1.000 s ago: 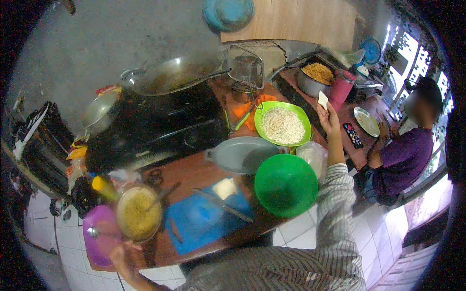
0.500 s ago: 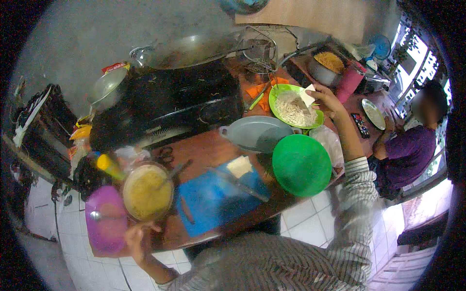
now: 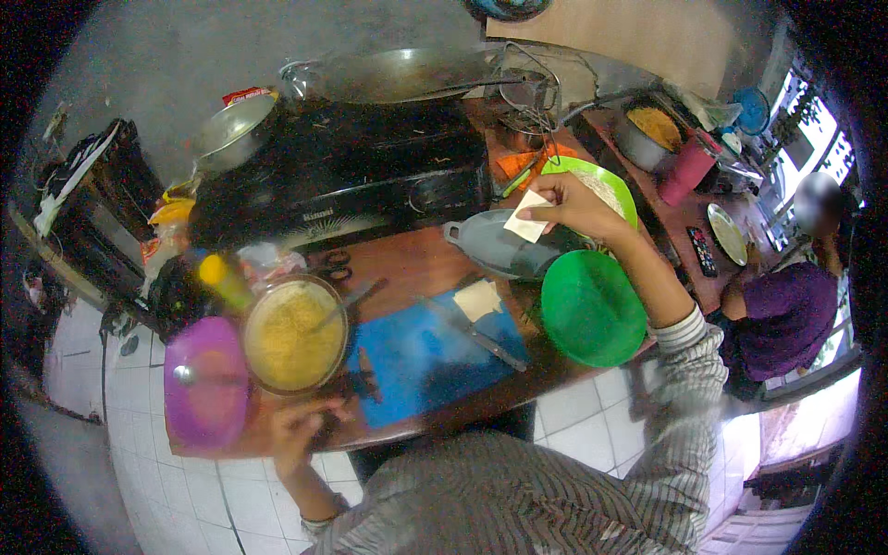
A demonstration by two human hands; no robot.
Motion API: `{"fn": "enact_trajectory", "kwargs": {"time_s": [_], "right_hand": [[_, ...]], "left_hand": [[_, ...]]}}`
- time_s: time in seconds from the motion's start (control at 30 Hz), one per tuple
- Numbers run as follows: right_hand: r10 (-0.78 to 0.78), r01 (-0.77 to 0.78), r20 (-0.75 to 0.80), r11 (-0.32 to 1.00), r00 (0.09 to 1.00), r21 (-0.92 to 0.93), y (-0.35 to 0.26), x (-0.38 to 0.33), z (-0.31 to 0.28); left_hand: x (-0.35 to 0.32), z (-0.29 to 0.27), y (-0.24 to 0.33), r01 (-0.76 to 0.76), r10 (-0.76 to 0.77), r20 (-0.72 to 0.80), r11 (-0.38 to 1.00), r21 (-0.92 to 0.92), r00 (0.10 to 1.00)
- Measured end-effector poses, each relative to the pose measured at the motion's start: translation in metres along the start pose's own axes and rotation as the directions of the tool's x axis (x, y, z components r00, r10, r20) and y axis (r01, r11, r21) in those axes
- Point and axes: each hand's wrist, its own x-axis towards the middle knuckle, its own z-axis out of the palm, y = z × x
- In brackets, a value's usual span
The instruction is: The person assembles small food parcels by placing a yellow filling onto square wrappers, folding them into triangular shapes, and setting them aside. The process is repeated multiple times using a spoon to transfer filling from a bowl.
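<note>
Your right hand has its fingers pinched on a pale square wrapper, held above the grey oval dish, just beside the green bowl. Your left hand rests with fingers curled at the bench edge, by the glass bowl of yellow filling; grip indeterminate.

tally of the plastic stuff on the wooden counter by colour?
Green: 2 (upturned bowl, bowl of white filling behind the right hand)
Blue: 1 (cutting board)
Purple: 1 (lid, beside the left hand)
Grey: 1 (oval tray)
Total: 5
</note>
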Motion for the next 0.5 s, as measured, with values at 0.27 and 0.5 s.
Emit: {"fn": "enact_trajectory", "kwargs": {"time_s": [0.27, 0.5], "right_hand": [[0.029, -0.030, -0.006, 0.999, 1.000, -0.026, 0.056, 0.061, 0.030], [0.103, -0.101, 0.036, 0.993, 0.994, -0.063, 0.091, 0.087, 0.021]], "left_hand": [[-0.007, 0.011, -0.020, 0.191, -0.184, 0.117, 0.981, -0.047, 0.976], [-0.020, 0.016, -0.035, 0.206, -0.195, 0.109, 0.973, -0.106, 0.975]]}}
